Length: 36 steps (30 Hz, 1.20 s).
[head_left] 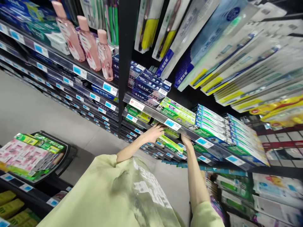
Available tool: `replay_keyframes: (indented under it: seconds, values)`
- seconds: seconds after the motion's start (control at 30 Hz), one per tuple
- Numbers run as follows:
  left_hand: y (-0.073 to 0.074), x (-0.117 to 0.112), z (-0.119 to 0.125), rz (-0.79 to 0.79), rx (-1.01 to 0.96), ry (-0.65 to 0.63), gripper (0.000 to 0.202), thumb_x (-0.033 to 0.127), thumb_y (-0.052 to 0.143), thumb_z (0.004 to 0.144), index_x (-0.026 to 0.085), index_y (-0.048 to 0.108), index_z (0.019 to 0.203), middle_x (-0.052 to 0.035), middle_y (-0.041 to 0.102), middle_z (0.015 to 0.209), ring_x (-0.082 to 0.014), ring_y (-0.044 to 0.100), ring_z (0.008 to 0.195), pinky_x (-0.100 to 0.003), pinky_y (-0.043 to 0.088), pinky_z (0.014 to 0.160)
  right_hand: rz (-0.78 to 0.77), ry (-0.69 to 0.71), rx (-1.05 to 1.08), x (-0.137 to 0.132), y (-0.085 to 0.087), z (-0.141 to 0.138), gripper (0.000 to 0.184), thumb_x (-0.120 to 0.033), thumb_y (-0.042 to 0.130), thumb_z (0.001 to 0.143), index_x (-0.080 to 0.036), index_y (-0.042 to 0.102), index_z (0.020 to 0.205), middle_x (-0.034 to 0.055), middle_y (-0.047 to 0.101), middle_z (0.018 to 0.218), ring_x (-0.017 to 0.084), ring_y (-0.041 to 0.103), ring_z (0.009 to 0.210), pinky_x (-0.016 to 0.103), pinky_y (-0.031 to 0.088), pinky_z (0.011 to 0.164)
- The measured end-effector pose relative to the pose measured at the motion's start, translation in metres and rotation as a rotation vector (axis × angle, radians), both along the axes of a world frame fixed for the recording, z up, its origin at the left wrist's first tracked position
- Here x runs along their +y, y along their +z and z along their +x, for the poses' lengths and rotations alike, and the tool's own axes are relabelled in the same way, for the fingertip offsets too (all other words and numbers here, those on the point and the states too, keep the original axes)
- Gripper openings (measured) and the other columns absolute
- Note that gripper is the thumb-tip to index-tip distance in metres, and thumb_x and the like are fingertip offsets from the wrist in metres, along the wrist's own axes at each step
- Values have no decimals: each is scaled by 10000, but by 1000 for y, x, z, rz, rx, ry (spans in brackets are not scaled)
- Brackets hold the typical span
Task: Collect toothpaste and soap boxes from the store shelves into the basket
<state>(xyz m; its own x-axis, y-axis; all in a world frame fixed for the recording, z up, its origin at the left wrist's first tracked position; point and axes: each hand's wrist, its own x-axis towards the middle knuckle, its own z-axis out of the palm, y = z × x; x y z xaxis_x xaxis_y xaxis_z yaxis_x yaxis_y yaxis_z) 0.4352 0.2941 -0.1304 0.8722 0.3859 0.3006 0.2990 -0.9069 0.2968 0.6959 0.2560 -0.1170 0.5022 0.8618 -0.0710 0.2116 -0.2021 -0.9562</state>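
Note:
My left hand (154,133) reaches in at the lower shelf, its fingers stretched out over the left end of a yellow-green toothpaste box (172,144). Whether the fingertips press on a box cannot be made out. My right hand (186,140) is at the right end of that same box, with its fingers hidden under the upper shelf's edge. Another green toothpaste box (172,133) shows behind, between the hands. Right above them, Darlie toothpaste boxes (176,112) sit on the upper shelf.
Hanging toothbrush packs (227,60) fill the upper right. Pink mouthwash bottles (88,44) stand at the upper left beside a black shelf post (126,47). A black basket (68,154) piled with toothpaste boxes (26,154) is at the lower left. Price-tagged shelf edges (203,142) jut out near my hands.

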Motion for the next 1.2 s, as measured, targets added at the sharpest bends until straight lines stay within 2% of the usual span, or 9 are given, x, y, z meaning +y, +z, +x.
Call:
replay_keyframes:
  seconds: [0.07, 0.17, 0.3, 0.4, 0.53, 0.6, 0.7, 0.93, 1.2]
  values:
    - [9, 1, -7, -68, -21, -18, 407, 34, 625, 684, 106, 662, 1083, -196, 515, 1500, -348, 445, 1390, -465, 387, 1162, -3, -4, -45, -17, 1, -2, 322, -509, 815, 719, -271, 749, 926, 43, 749, 1169, 297, 519, 1363, 476, 209, 1271]
    - [21, 2, -20, -196, -52, -105, 482, 58, 659, 648, 84, 656, 1129, -219, 493, 1514, -355, 411, 1431, -410, 420, 1135, 2, 101, -123, -56, 9, -7, 402, -589, 753, 767, -260, 766, 998, 55, 735, 1221, 308, 533, 1346, 477, 209, 1265]
    - [29, -2, -26, -523, 72, -204, 546, 177, 734, 627, 139, 650, 1165, -132, 736, 1130, -319, 685, 1044, -367, 542, 860, -3, 277, 98, -113, 23, -15, 600, -750, 526, 874, -247, 755, 1108, 98, 714, 1256, 310, 600, 1269, 473, 411, 1151]
    - [26, -19, -12, -836, 10, -176, 551, 370, 807, 659, 184, 638, 1149, -61, 744, 1002, -275, 702, 895, -322, 532, 742, 20, 374, 395, -141, 29, -27, 714, -811, 615, 765, -264, 691, 1216, 124, 709, 1243, 328, 700, 1066, 483, 574, 896]
    - [16, -61, 24, -1323, -189, -218, 608, 498, 733, 810, 188, 543, 1297, -107, 709, 1185, -274, 683, 1064, -369, 548, 877, 116, 170, 277, -149, 34, -49, 627, -419, 861, 742, -309, 611, 1306, 61, 730, 1178, 239, 711, 960, 364, 576, 838]
    - [12, -82, 39, -1563, -217, -332, 628, 519, 689, 859, 194, 501, 1361, -140, 658, 1311, -285, 647, 1183, -407, 528, 990, 118, 72, 228, -146, 38, -56, 548, -385, 817, 791, -274, 642, 1298, 49, 755, 1096, 222, 704, 953, 342, 567, 861]
    - [8, -101, 48, -1815, -107, -391, 639, 565, 777, 768, 196, 586, 1254, -155, 671, 1302, -335, 638, 1215, -459, 523, 1032, 49, 82, 165, -148, 45, -59, 501, -419, 751, 846, -230, 677, 1304, 38, 767, 999, 204, 699, 851, 305, 569, 748]
    - [2, -110, 47, -1831, 104, -295, 679, 456, 891, 623, 255, 638, 1220, -96, 741, 1203, -347, 624, 1259, -491, 464, 1138, -29, 322, 11, -163, 52, -59, 448, -463, 693, 894, -190, 732, 1247, 10, 742, 757, 129, 617, 638, 232, 471, 567]
    - [-4, -106, 41, -1855, 111, -269, 705, 397, 867, 650, 264, 598, 1288, -86, 714, 1290, -316, 630, 1266, -533, 471, 1135, -26, 299, 16, -155, 47, -64, 477, -487, 685, 901, -165, 730, 1249, -5, 719, 693, 107, 574, 585, 221, 428, 544]
